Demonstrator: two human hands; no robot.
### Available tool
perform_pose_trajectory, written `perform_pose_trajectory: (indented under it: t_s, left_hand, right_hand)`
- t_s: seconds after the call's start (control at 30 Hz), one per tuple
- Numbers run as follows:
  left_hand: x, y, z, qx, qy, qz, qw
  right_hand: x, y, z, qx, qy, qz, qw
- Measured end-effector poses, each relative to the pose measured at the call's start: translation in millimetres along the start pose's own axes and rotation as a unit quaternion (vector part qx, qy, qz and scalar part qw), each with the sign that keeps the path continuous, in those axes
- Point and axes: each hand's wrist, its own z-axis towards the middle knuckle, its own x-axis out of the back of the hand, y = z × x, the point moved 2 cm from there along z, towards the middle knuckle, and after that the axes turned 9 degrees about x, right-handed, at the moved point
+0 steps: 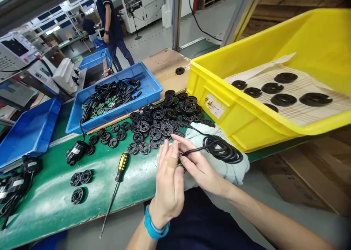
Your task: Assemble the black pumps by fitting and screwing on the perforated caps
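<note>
Left hand [170,180]: centre of the frame, fingers straight and together, palm turned toward the right hand; its contact with the part is hidden, so whether it grips cannot be told. Plaster on one finger; blue wristband [150,223] at the wrist.

Right hand [201,167]: just right of centre, thumb and fingers closed about the end of a black cable [196,150]. A small dark part at that end, between the two hands, is mostly hidden.

Cable coil [225,151]: right of centre, lying on a white cloth [237,173].

Slotted black discs [155,133]: one large heap, centre, on the green table [49,206], just beyond the hands. Three more discs [78,196], lower left.

Screwdriver [120,167]: one, yellow and black handle, left of the hands, tip projecting past the table edge.

Black housing [75,153]: one, left of centre. Further housings [16,186], left edge.

Blue tray [126,111]: upper left of centre, containing black cables [117,87] and green circuit boards [109,103].

Yellow bin [241,122]: right, paper-lined, several dark discs [283,100] inside.

Person [109,26]: standing, upper left, dark clothing.
</note>
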Motion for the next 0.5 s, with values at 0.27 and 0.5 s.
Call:
perform_pose_trajectory:
  t_s: [0.27, 0.5]
  left_hand:
    - [-9.6, -19, 1, 0.171, -0.020, -0.372, 0.912]
    - [-9.7, -28, 7, 0.213, -0.034, -0.524, 0.824]
  right_hand:
    - [0, 6, 5, 0.019, -0.020, 0.017, 0.999]
    - [-7, 12, 2, 0.007, 0.015, 0.069, 0.997]
